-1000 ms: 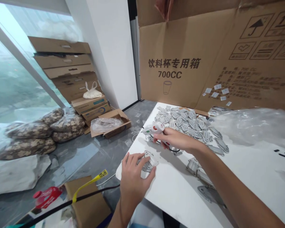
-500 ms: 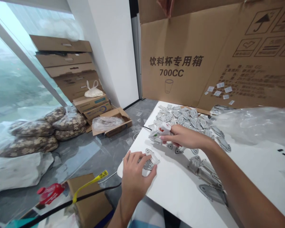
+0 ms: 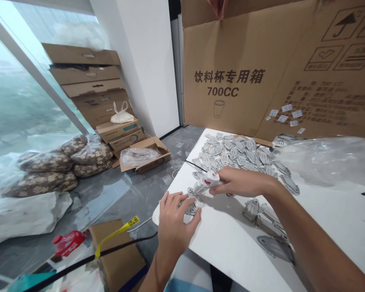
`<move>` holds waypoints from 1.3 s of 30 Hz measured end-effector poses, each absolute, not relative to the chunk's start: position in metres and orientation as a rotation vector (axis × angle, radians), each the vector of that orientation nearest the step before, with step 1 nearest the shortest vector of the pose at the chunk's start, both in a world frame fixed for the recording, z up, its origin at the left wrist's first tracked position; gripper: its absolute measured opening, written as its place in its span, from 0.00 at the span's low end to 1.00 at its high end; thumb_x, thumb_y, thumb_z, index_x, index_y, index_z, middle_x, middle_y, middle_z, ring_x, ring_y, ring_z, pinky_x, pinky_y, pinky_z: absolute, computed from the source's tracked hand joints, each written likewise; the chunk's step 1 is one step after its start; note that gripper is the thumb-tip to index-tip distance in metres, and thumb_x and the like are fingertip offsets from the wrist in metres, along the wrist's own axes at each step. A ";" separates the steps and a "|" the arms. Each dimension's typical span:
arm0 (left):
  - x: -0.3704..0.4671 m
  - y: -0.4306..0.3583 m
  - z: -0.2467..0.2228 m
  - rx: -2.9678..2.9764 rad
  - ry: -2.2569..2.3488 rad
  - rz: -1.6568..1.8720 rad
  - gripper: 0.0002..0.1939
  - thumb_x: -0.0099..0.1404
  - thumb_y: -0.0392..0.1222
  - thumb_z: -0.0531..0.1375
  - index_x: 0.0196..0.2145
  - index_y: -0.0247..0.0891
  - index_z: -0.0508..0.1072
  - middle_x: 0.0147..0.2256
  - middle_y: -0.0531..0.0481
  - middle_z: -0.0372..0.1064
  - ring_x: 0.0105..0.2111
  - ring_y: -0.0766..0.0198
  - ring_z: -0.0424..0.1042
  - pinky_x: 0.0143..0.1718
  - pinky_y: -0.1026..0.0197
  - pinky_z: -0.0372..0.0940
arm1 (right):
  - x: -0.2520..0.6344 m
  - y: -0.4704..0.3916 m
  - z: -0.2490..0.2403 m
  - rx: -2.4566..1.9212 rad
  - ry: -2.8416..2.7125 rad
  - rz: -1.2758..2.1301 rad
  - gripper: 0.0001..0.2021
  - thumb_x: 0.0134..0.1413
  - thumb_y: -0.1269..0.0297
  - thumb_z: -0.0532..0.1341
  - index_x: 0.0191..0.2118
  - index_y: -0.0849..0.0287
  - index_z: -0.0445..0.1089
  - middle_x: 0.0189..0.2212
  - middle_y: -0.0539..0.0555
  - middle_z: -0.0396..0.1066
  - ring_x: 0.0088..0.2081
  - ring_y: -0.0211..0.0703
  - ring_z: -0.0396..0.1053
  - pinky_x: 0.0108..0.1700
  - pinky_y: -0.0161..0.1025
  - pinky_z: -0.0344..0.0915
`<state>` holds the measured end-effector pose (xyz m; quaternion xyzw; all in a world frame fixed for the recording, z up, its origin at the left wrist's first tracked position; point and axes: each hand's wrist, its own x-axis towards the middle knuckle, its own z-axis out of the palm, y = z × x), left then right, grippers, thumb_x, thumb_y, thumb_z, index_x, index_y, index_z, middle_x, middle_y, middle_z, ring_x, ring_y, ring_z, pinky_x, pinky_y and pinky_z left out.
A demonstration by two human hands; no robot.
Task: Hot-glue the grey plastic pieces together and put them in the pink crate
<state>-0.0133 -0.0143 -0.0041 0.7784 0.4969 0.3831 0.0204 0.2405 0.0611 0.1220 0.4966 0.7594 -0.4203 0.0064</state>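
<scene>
A white corded handheld tool point(image 3: 207, 180) is gripped in my right hand point(image 3: 240, 181), its tip pointing down-left at a small grey bracket-like part point(image 3: 191, 207). My left hand point(image 3: 177, 227) rests over that part near the table's left edge, fingers spread, thumb and fingertips on or beside it; the palm side is hidden. Many similar grey parts point(image 3: 241, 151) lie across the far end of the white table point(image 3: 219, 231). Another group of them point(image 3: 269, 233) lies under and beside my right forearm.
A large cardboard box point(image 3: 231, 48) stands behind the table. Clear plastic film point(image 3: 331, 160) covers the right side. Floor items at left include stacked boxes point(image 3: 100, 97), an open carton point(image 3: 152, 156), patterned bags point(image 3: 48, 166) and a red bottle point(image 3: 68, 242). A black cable point(image 3: 127, 245) crosses at lower left.
My right hand has brought the tool down and closer to my left hand, its tip now over the part there. My left hand stays almost in place. The view has shifted slightly.
</scene>
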 end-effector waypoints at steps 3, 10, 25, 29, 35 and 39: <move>-0.013 -0.014 -0.004 2.418 1.547 1.186 0.07 0.70 0.42 0.70 0.46 0.49 0.82 0.46 0.49 0.82 0.54 0.49 0.79 0.68 0.33 0.65 | 0.240 0.061 0.120 1.583 2.381 -1.308 0.22 0.67 0.44 0.62 0.30 0.56 0.61 0.28 0.49 0.60 0.29 0.40 0.59 0.32 0.41 0.55; -0.013 -0.015 -0.003 2.411 1.538 1.186 0.07 0.71 0.42 0.70 0.46 0.49 0.82 0.46 0.50 0.82 0.54 0.50 0.79 0.68 0.34 0.64 | 0.237 0.060 0.121 1.531 2.419 -1.320 0.20 0.67 0.48 0.62 0.30 0.56 0.60 0.28 0.49 0.57 0.29 0.40 0.55 0.31 0.41 0.50; -0.011 -0.014 -0.003 2.394 1.542 1.171 0.07 0.69 0.41 0.71 0.45 0.48 0.82 0.46 0.51 0.82 0.54 0.50 0.78 0.69 0.36 0.63 | 0.241 0.063 0.109 1.448 2.402 -1.463 0.08 0.62 0.59 0.63 0.42 0.56 0.74 0.42 0.53 0.79 0.42 0.49 0.70 0.43 0.40 0.60; -0.012 -0.014 -0.003 2.393 1.533 1.162 0.06 0.70 0.41 0.70 0.45 0.48 0.81 0.45 0.51 0.82 0.54 0.50 0.78 0.69 0.35 0.62 | 0.241 0.063 0.107 1.448 2.394 -1.428 0.07 0.61 0.59 0.63 0.37 0.57 0.71 0.36 0.52 0.75 0.38 0.45 0.66 0.39 0.39 0.59; -0.011 -0.015 -0.002 2.386 1.546 1.146 0.06 0.70 0.41 0.70 0.44 0.48 0.81 0.46 0.51 0.81 0.54 0.50 0.78 0.68 0.36 0.62 | 0.241 0.063 0.107 1.475 2.358 -1.442 0.12 0.62 0.53 0.64 0.38 0.57 0.73 0.33 0.51 0.71 0.36 0.44 0.64 0.37 0.38 0.59; -0.011 -0.015 -0.002 2.382 1.552 1.145 0.06 0.70 0.41 0.70 0.44 0.48 0.81 0.47 0.51 0.81 0.54 0.51 0.78 0.69 0.36 0.62 | 0.240 0.063 0.107 1.520 2.359 -1.451 0.16 0.59 0.48 0.68 0.35 0.56 0.73 0.27 0.51 0.66 0.33 0.45 0.62 0.35 0.39 0.58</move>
